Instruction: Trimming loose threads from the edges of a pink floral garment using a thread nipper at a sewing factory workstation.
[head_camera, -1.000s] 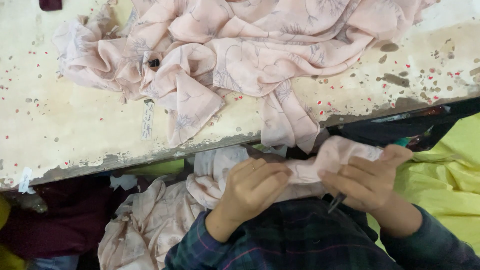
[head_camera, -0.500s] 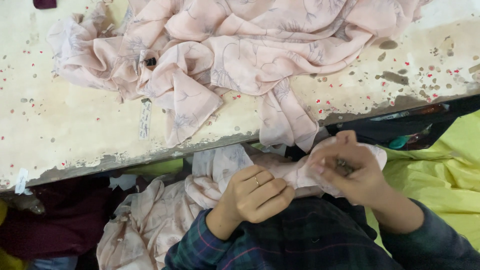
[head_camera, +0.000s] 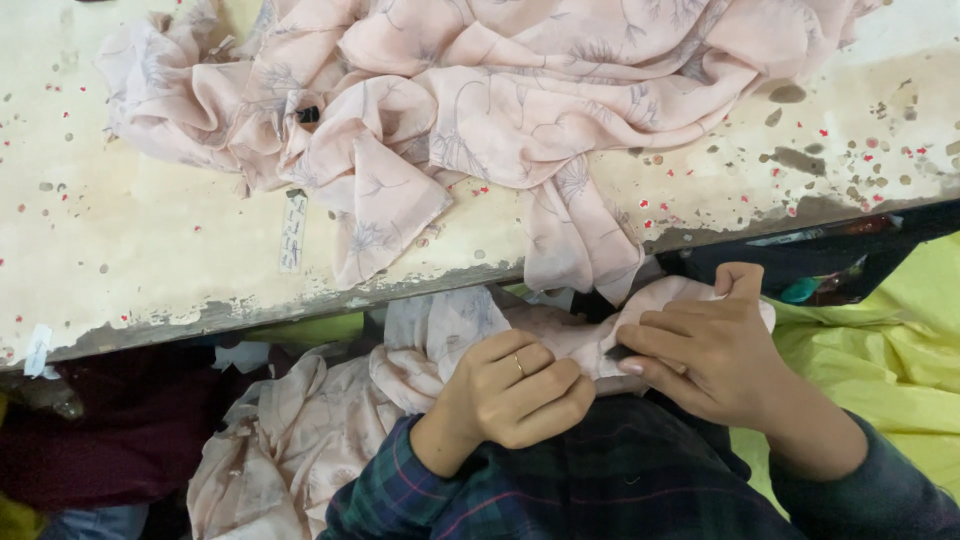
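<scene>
Head view shows us looking down past the near edge of a worn, paint-flecked table (head_camera: 150, 250), with our two hands working in our lap just below it. Our left hand (head_camera: 515, 390), a ring on one finger, is curled into a loose fist that bunches a fold of pale pink printed fabric (head_camera: 480, 120). Our right hand (head_camera: 715, 345) sits just to its right, fingers (head_camera: 660, 335) pressed together and pinching the same cloth, with a small dark item at the fingertips that is too hidden to identify. The fabric lies heaped across the far part of the table, spills over the near edge between the hands and the tabletop, and trails down to the left of our lap. A small dark clip-like object (head_camera: 308, 114) rests in the heap, and a narrow white label (head_camera: 292, 232) lies on the table beside it. Yellow-green cloth (head_camera: 880, 350) lies at the right, dark maroon cloth (head_camera: 110, 420) at the lower left. Our sleeves (head_camera: 600, 490) are dark plaid.
</scene>
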